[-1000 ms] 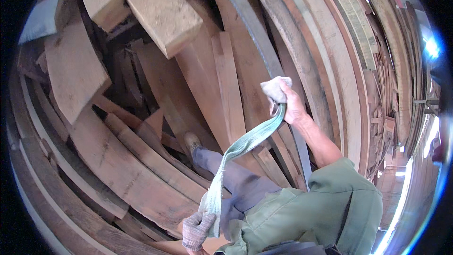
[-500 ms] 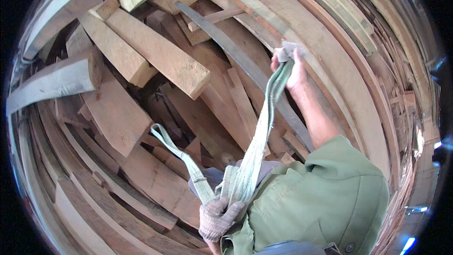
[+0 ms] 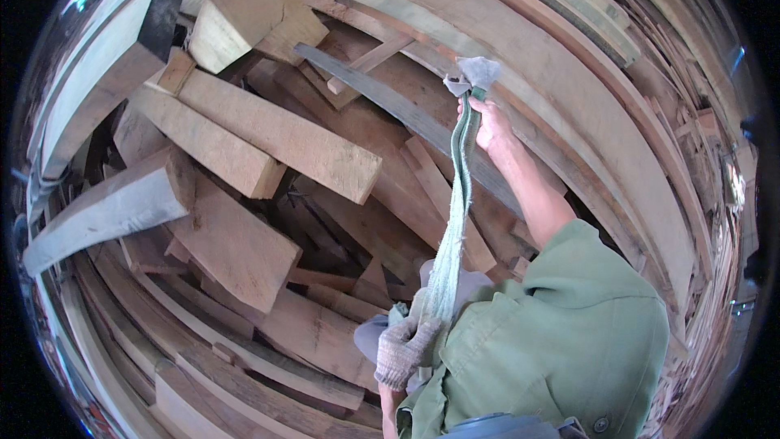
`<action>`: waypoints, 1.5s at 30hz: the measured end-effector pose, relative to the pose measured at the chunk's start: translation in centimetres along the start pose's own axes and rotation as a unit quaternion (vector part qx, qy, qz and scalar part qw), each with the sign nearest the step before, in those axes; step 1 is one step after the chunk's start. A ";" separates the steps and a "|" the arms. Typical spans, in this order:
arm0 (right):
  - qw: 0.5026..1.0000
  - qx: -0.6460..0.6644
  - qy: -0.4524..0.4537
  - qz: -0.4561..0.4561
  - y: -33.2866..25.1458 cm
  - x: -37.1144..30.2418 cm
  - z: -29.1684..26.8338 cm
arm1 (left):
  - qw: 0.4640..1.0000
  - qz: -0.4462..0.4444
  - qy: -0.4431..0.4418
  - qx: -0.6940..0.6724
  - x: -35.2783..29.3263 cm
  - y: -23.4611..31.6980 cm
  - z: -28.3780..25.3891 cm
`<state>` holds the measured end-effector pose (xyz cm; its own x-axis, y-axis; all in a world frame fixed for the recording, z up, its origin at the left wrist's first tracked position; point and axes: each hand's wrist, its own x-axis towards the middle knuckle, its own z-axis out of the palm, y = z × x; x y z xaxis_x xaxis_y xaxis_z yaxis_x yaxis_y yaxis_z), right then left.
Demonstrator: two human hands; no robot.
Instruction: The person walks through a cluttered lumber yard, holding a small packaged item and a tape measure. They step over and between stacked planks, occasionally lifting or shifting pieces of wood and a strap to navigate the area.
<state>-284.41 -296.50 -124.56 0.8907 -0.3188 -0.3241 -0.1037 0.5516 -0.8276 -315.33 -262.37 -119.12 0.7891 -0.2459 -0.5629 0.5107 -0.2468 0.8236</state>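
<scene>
My right hand [image 3: 491, 123], bare, is raised above the lumber with its fingers closed around the upper end of a pale green webbing sling [image 3: 457, 219]. Past those fingers stick out two greyish-white flaps [image 3: 479, 71], whose kind I cannot make out. From there the sling runs down in a narrow folded bundle to my left hand [image 3: 405, 349]. That hand wears a knitted work glove and is closed around the lower part of the sling, close to my body. A short bit of the webbing shows beside the glove; the rest there is hidden.
Thick wooden beams [image 3: 284, 134] lie crosswise at the left and in the middle, with dark gaps between them. A thin grey board [image 3: 390, 97] slants under my right arm. Wide planks [image 3: 561, 106] are stacked along the right, long boards [image 3: 219, 382] at the lower left.
The sling's loop that hung out left of my glove has gone from there. The webbing between my hands has drawn narrower and straighter. My right hand has shifted slightly left in view.
</scene>
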 end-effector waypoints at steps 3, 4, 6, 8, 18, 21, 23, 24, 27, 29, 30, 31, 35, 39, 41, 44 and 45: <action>0.999 -0.029 0.044 0.006 2.8 6.1 -1.4 | 0.998 -0.022 -0.041 -0.036 5.5 -0.3 0.5; 0.998 -0.027 0.052 0.014 4.2 8.9 -1.9 | 0.993 -0.033 -0.057 -0.096 7.1 -0.8 0.9; 0.995 -0.037 0.082 0.033 7.2 14.8 -3.4 | 0.984 -0.043 -0.135 -0.109 11.2 -2.4 1.1; 0.994 -0.019 0.101 0.041 10.1 19.6 -5.0 | 0.965 -0.103 -0.208 -0.119 15.1 -3.3 1.8; 0.980 0.058 0.181 0.049 12.8 34.6 -10.7 | 0.958 -0.241 -0.144 -0.060 22.5 5.5 0.1; 0.971 0.115 0.209 0.028 13.2 39.0 -12.0 | 0.965 -0.231 -0.125 0.000 27.4 8.7 0.4; 0.975 0.139 0.174 -0.005 12.9 41.1 -13.2 | 0.967 -0.231 -0.110 0.004 29.8 10.4 1.6; 0.976 0.163 0.144 0.002 12.5 41.6 -13.8 | 0.967 -0.236 -0.100 0.018 30.6 11.1 2.3; 0.980 0.137 0.137 0.036 12.2 42.1 -15.5 | 0.960 -0.246 -0.124 0.044 32.5 12.4 4.0; 0.972 0.076 0.202 0.090 12.1 42.2 -16.5 | 0.944 -0.274 -0.148 0.109 33.2 12.8 4.6; 0.972 0.106 0.184 0.096 12.2 42.2 -16.9 | 0.938 -0.286 -0.155 0.120 33.4 13.0 4.8; 0.983 0.146 0.098 0.058 12.2 42.6 -17.0 | 0.935 -0.287 -0.158 0.140 33.8 13.0 4.9; 0.964 0.263 -0.023 0.011 11.8 44.6 -16.5 | 0.926 -0.308 -0.159 0.150 35.0 13.3 5.9; 0.936 0.329 0.106 -0.064 9.2 46.2 -15.2 | 0.962 -0.239 -0.121 0.053 36.8 14.7 6.8; 0.920 0.359 0.123 -0.096 7.4 45.9 -15.1 | 0.970 -0.204 -0.123 0.046 38.0 15.7 7.2; 0.899 0.403 0.129 -0.108 6.4 44.0 -14.4 | 0.968 -0.191 -0.142 0.077 39.6 17.6 7.8; 0.899 0.412 0.122 -0.081 7.2 42.5 -14.1 | 0.967 -0.188 -0.153 0.085 40.1 18.2 8.0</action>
<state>-253.59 -316.95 -150.76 0.7301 -0.5512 -0.4040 0.4717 0.8342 -0.2857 -277.15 -284.23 -127.24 0.4079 -0.3681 -0.8355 0.6577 -0.5162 0.5485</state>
